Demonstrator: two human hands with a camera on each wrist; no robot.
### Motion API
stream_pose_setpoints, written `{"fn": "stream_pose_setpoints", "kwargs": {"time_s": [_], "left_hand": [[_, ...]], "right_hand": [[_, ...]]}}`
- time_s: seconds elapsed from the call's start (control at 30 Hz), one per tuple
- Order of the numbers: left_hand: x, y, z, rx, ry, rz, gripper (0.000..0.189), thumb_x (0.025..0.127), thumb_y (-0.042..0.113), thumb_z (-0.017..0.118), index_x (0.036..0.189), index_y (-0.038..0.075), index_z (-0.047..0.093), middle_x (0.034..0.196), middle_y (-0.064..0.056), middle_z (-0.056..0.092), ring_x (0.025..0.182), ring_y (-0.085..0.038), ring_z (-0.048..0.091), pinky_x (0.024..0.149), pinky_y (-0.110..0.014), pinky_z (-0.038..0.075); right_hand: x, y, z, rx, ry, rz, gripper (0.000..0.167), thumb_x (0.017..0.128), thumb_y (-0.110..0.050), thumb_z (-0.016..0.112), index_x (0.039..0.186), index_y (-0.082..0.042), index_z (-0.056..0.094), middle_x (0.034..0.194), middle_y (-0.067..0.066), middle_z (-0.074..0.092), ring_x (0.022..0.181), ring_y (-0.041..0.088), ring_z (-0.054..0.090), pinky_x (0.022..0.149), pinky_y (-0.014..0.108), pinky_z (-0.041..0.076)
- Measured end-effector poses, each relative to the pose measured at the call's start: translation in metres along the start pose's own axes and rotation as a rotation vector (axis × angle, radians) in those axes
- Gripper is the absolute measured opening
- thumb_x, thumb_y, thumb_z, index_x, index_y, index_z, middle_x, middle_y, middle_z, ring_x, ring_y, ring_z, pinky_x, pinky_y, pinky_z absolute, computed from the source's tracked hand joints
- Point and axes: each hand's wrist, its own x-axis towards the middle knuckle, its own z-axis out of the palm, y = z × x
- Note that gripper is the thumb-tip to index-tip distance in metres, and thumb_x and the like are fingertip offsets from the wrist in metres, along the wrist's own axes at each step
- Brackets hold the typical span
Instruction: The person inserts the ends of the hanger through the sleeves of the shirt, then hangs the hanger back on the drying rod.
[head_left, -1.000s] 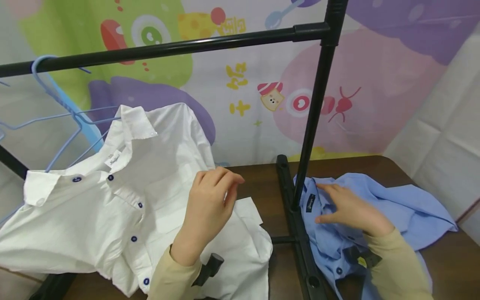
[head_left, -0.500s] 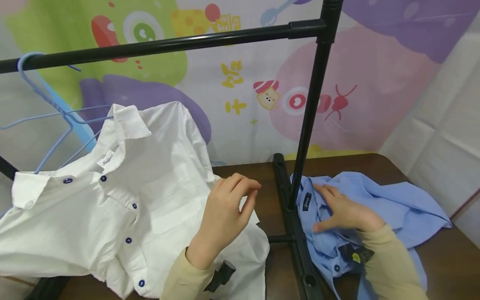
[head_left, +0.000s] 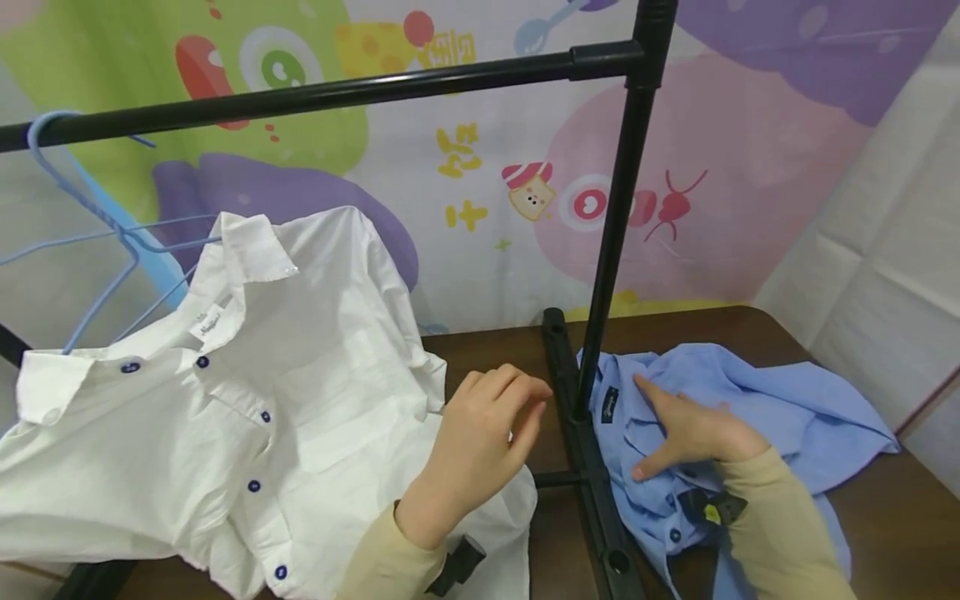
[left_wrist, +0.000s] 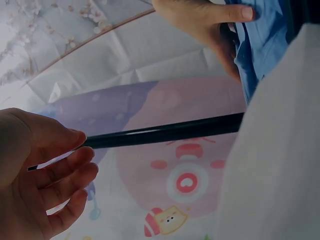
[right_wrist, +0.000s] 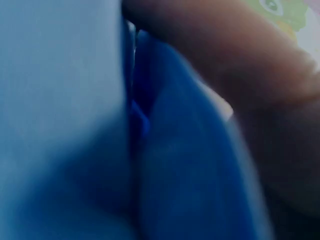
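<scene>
A white shirt (head_left: 322, 367) with dark blue buttons hangs on a light blue hanger (head_left: 123, 229) at the left. My left hand (head_left: 487, 442) is raised in front of its lower right part, fingers loosely bent and nothing between them. In the left wrist view, the thumb and fingertips of that hand stand close together. On the right, a light blue shirt (head_left: 750, 387) with a black collar label lies crumpled on the table. My right hand (head_left: 690, 429) rests on it near the collar, thumb and index finger spread apart. Blue cloth and blurred fingers fill the right wrist view.
A black clothes rack stands here, with a crossbar (head_left: 450, 82), a right post (head_left: 615, 242) and a foot (head_left: 600, 500) between the two shirts. The blue shirt's collar touches the post's base. A brown table (head_left: 892, 533) lies beneath, before a cartoon-printed curtain (head_left: 480, 275).
My left hand has moved right and slightly down, towards the blue shirt. The right hand stays on the blue shirt, its thumb a little lower. The whole view has shifted slightly.
</scene>
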Motion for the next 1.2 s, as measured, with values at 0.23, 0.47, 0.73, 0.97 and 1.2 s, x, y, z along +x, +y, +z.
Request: {"fn": "stream_pose_setpoints", "kwargs": {"time_s": [0.23, 0.47, 0.73, 0.97, 1.2], "left_hand": [[-0.003, 0.004, 0.006, 0.006, -0.021, 0.028, 0.009, 0.080, 0.010, 0.061, 0.088, 0.014, 0.063, 0.081, 0.006, 0.059, 0.071, -0.006, 0.054, 0.066, -0.021, 0.039], [-0.003, 0.011, 0.012, 0.003, -0.066, 0.021, 0.009, 0.083, 0.012, 0.061, 0.091, 0.015, 0.063, 0.083, 0.007, 0.059, 0.074, -0.006, 0.054, 0.068, -0.021, 0.039], [-0.008, 0.016, 0.025, -0.019, -0.157, 0.018, 0.012, 0.083, 0.015, 0.061, 0.095, 0.016, 0.064, 0.087, 0.007, 0.060, 0.079, -0.008, 0.056, 0.069, -0.023, 0.039], [-0.012, 0.016, 0.033, -0.018, -0.245, -0.013, 0.012, 0.084, 0.018, 0.060, 0.096, 0.017, 0.064, 0.088, 0.007, 0.060, 0.078, -0.008, 0.056, 0.068, -0.022, 0.040], [-0.013, 0.018, 0.042, -0.028, -0.270, -0.022, 0.014, 0.085, 0.019, 0.060, 0.098, 0.017, 0.064, 0.090, 0.006, 0.060, 0.082, -0.009, 0.057, 0.070, -0.023, 0.042]], "right_hand": [[0.002, 0.003, 0.005, 0.011, -0.008, 0.026, 0.126, 0.055, -0.046, 0.083, 0.143, 0.000, 0.006, 0.139, 0.039, 0.015, 0.121, 0.061, 0.017, 0.093, 0.067, 0.023], [0.003, 0.009, 0.006, 0.008, -0.004, 0.077, 0.125, 0.056, -0.041, 0.083, 0.142, 0.001, 0.002, 0.134, 0.044, 0.012, 0.121, 0.058, 0.022, 0.090, 0.065, 0.030], [0.004, 0.009, 0.002, -0.011, -0.009, 0.023, 0.101, 0.068, -0.012, 0.072, 0.139, 0.013, 0.003, 0.138, 0.041, 0.016, 0.125, 0.052, 0.024, 0.098, 0.059, 0.026], [0.002, 0.007, -0.003, -0.049, 0.001, 0.001, 0.075, 0.075, 0.001, 0.055, 0.138, 0.012, 0.015, 0.118, 0.031, 0.049, 0.092, 0.034, 0.054, 0.074, 0.043, 0.045], [-0.007, 0.010, -0.011, -0.096, 0.122, -0.043, 0.060, 0.073, 0.008, 0.047, 0.131, 0.010, 0.034, 0.102, 0.023, 0.057, 0.074, 0.023, 0.053, 0.060, 0.036, 0.044]]}}
